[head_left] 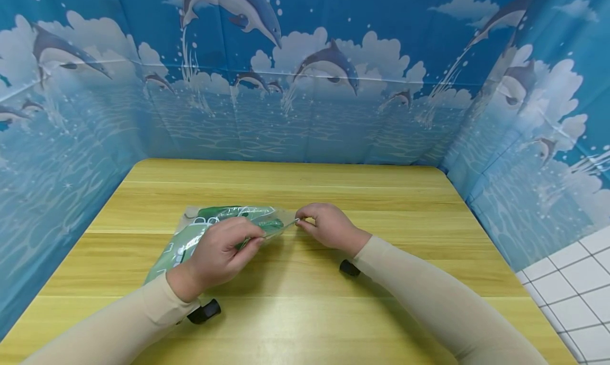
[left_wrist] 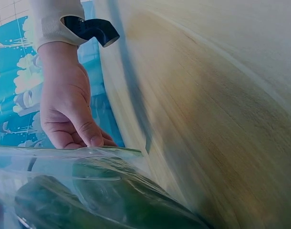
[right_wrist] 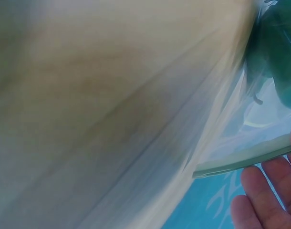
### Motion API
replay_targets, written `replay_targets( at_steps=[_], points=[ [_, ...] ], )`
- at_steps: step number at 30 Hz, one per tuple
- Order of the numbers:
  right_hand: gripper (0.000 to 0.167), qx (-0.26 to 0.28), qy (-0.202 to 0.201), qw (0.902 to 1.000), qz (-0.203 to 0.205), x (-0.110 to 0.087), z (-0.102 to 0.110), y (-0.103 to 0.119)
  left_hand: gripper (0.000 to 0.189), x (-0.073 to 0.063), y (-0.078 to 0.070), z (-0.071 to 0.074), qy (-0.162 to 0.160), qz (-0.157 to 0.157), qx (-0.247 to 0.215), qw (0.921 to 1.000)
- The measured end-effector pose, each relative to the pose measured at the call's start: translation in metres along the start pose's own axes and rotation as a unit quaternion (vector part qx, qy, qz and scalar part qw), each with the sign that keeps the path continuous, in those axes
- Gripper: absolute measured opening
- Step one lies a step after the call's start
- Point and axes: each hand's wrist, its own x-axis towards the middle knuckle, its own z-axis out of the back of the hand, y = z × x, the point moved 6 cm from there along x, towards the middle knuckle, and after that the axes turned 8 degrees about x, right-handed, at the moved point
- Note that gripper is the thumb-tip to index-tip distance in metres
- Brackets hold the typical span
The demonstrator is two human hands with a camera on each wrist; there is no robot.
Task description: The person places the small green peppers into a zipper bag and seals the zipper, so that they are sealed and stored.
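A clear plastic bag (head_left: 189, 237) lies on the left half of the table, with folded green printed material inside and white outlines on it. Its near right edge is raised and stretched between both hands. My left hand (head_left: 221, 252) pinches that edge with thumb and forefinger. At the bag's right corner, my right hand (head_left: 330, 226) pinches a small white piece (head_left: 297, 220) on the edge. Dark green contents (left_wrist: 55, 202) show through the film in the left wrist view. Fingers (right_wrist: 262, 193) sit along the bag's green edge strip (right_wrist: 245, 162) in the right wrist view.
The wood-grain table (head_left: 405, 312) has a rounded far edge. A blue curtain with dolphins (head_left: 305, 121) stands behind it and on both sides. White wall or floor tiles (head_left: 579, 291) show at the right. A black device (head_left: 205, 312) sits at the left wrist, another (head_left: 350, 268) at the right.
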Motion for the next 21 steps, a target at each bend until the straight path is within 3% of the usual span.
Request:
replay_targets(
  at_steps=[21],
  points=[
    [0.019,-0.018,-0.001,0.9998,-0.01,0.002,-0.001,-0.01,0.031,0.0,-0.003,0.002,-0.01,-0.008,-0.003,0.9999]
  ],
)
